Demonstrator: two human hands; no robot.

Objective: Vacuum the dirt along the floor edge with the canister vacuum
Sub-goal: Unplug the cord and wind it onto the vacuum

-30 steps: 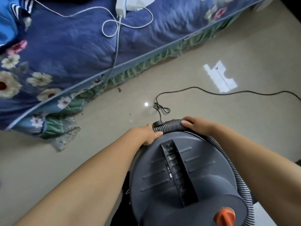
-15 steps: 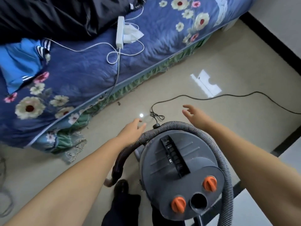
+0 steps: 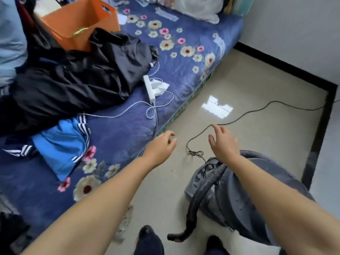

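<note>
The grey canister vacuum (image 3: 237, 199) stands on the beige floor at the lower right, partly behind my right forearm. Its ribbed hose (image 3: 206, 186) curves down the canister's left side and ends in a dark curved nozzle (image 3: 181, 236) lying near my feet. A black power cord (image 3: 244, 115) runs from the canister across the floor to the right. My left hand (image 3: 161, 146) hovers over the floor beside the bed edge, fingers loosely curled, holding nothing. My right hand (image 3: 222, 142) hangs above the canister's front with fingers spread, empty. Small dirt specks (image 3: 172, 170) lie on the floor.
A bed with a blue flowered cover (image 3: 184, 57) fills the left, carrying dark clothes (image 3: 82, 76), an orange bag (image 3: 81, 21) and a white power strip (image 3: 150, 89) with cables. A black skirting (image 3: 287, 69) lines the white wall. My dark shoes (image 3: 149, 240) are at the bottom.
Both hands have let go of the hose and canister and lifted away, fingers apart. The view has risen and tilted up, so the canister now sits lower right.
</note>
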